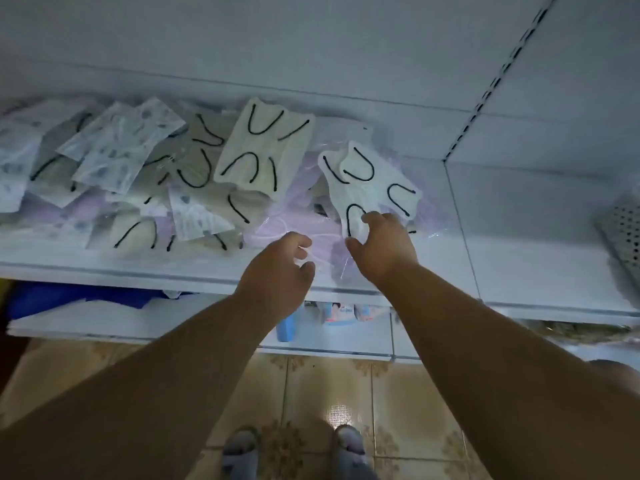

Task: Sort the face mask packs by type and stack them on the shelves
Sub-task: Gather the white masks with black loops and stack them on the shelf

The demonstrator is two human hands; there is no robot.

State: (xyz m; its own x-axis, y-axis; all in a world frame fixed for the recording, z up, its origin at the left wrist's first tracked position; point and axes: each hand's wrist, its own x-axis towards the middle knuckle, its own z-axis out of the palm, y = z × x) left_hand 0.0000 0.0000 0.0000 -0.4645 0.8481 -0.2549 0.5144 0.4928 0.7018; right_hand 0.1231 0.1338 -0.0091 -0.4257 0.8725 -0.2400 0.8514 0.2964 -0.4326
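Right hand (382, 242) seemingly pinching upright-slanted mask pack (369, 188)

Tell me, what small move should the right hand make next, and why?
Probably lift the white mask pack with black ear loops off the lilac packs: the right hand already grips its near edge, and matching white packs lie left.

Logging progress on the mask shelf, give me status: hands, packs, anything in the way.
Left hand grips lilac pack. Right hand pinches white black-looped pack. Unsorted pile covers shelf to the left.
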